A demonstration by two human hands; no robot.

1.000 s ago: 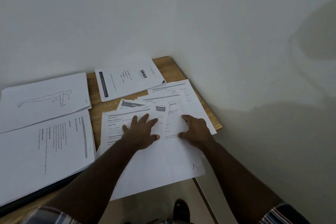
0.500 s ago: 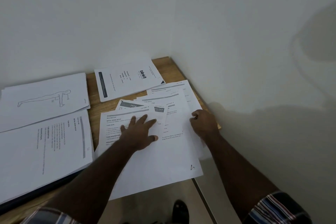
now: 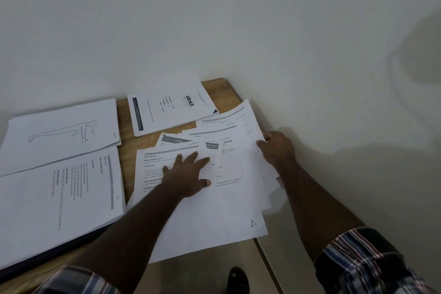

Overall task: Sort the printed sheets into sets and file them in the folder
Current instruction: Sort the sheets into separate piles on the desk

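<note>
Plain room corner: wooden desk (image 3: 222,88), white walls (image 3: 143,19).

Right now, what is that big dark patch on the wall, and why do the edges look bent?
Head view: the dark patch is a soft shadow on the right wall; the wide-angle lens curves the table edge; small print on the blinkit sheet is too blurred to read.

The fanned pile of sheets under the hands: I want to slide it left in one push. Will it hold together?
Probably not. The fanned pile is loose, with staggered edges, so a push would likely shear it further. Its near end overhangs the table and may droop or slip off. The left hand pressing flat should pin the top sheets; the right hand holds the right edge.
</note>
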